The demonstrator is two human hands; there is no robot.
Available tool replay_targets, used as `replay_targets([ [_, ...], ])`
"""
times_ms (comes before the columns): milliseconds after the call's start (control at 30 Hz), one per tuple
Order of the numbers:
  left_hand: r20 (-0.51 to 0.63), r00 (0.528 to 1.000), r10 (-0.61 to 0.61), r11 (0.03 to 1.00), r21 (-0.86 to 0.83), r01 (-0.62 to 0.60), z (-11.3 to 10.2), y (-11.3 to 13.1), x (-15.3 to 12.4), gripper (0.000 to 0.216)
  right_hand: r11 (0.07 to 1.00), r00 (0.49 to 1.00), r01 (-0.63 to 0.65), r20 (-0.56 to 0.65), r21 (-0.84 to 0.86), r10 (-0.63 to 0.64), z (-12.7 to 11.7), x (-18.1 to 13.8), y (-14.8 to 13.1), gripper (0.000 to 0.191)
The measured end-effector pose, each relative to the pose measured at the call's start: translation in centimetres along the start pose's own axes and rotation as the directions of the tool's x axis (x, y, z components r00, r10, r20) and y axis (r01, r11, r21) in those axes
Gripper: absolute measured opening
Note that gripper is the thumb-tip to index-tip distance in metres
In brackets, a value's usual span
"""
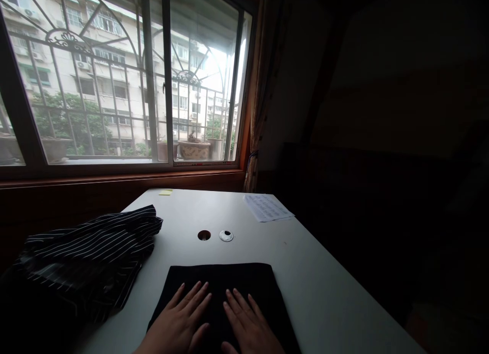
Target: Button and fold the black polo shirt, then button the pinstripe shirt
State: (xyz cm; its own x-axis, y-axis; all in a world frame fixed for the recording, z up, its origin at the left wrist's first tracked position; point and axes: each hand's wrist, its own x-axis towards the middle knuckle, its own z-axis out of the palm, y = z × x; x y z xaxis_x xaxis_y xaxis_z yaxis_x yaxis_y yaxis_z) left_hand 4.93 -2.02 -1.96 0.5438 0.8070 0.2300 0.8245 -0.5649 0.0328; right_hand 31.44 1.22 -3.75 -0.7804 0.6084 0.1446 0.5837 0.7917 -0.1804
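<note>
A black folded cloth (221,275) lies flat on the white table near me; its near end runs out of view. My left hand (179,318) rests palm down on its left part, fingers stretched out. On the right part lies my right hand (248,321), also flat with the fingers spread. Both hands touch the cloth without gripping it, and a strip of black fabric shows between them. To the left, a black garment with white stripes (99,247) is heaped over the table's left edge.
The white table (305,277) has a cable hole (204,235) with a round cap (226,236) beside it. A printed sheet (267,207) lies at the far right corner, a yellow sticky note (165,192) at the far left. Beyond stand a barred window and a curtain (260,89).
</note>
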Motion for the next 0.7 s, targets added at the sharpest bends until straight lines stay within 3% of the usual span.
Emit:
replay_targets([
  [200,0.089,0.987,-0.131,0.983,-0.116,0.141,-0.3,-0.4,-0.4,0.057,0.986,0.988,-0.122,0.107,0.110,0.110,-1.7,-1.4,0.4,0.066],
  [400,0.215,0.942,-0.258,0.947,-0.139,0.291,-1.5,-0.6,-0.2,0.062,0.980,0.984,-0.170,0.077,0.103,0.162,-2.0,-3.8,2.2,0.069],
  [700,0.259,0.862,-0.437,0.871,-0.116,0.477,-0.6,-4.8,-1.4,0.069,0.967,0.970,-0.244,0.041,0.070,0.241,-2.1,-6.5,4.2,0.075],
])
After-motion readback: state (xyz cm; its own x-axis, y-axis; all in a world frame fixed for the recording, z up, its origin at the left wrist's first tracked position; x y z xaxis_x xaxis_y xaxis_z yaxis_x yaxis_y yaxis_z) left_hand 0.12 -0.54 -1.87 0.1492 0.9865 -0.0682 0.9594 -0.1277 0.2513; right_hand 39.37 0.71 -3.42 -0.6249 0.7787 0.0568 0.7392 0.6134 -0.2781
